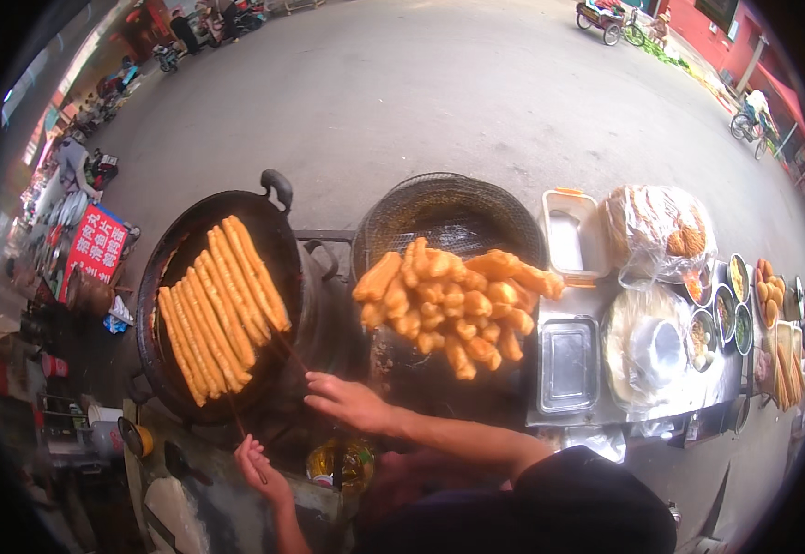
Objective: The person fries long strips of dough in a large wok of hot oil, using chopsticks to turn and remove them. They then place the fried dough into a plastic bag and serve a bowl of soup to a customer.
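Observation:
Several long golden fried dough sticks [215, 305] lie side by side in a large dark wok [150, 305] at the left. My left hand [260, 467], below the wok's near rim, grips a thin dark rod [238, 415] that reaches up to the lower ends of the dough sticks. My right hand [350, 401], at the wok's near right, holds a second thin rod [292, 352] whose far end meets the right side of the row. Both rod tips are hidden at the dough. To the right, a pile of fried dough sticks [458, 305] leans against a round wire-mesh basket [402, 208].
A metal counter [582, 440] at the right carries a rectangular tray [569, 363], a plastic box [574, 235], a plastic-wrapped bundle [659, 232] and bowls of toppings [704, 332]. An oil container [340, 464] stands near my body. Beyond lies a paved street [416, 90] with a cargo tricycle [610, 21].

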Motion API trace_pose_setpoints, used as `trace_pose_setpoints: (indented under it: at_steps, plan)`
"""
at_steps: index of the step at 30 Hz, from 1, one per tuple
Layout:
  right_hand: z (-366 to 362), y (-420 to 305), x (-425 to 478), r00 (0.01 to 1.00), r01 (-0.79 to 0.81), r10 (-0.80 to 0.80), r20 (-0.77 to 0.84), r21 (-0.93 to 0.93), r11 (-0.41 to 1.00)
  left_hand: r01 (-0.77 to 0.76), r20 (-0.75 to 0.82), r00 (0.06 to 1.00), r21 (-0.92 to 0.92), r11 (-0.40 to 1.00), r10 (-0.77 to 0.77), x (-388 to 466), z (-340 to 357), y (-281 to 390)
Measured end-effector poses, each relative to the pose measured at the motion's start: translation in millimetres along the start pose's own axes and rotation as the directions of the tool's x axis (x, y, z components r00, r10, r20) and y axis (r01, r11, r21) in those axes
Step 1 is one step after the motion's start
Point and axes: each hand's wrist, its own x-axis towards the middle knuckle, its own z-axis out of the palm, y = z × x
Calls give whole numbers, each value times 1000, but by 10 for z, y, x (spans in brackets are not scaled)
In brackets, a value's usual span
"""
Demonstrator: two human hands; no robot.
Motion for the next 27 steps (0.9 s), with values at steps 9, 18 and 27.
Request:
trace_pose_setpoints:
  at_steps: [9, 18, 27]
  plan:
    - [81, 177, -90, 1000, -5, 5, -9, 8, 1000, -54, 30, 998, 72, 996, 52, 18, 189, 283]
    - [-27, 122, -86, 998, 31, -31, -61, 2, 1000, 18, 21, 1000, 47, 999, -19, -18, 122, 345]
    - [-146, -144, 32, 999, -31, 32, 38, -20, 999, 18, 19, 1000, -156, 988, -15, -33, -57, 294]
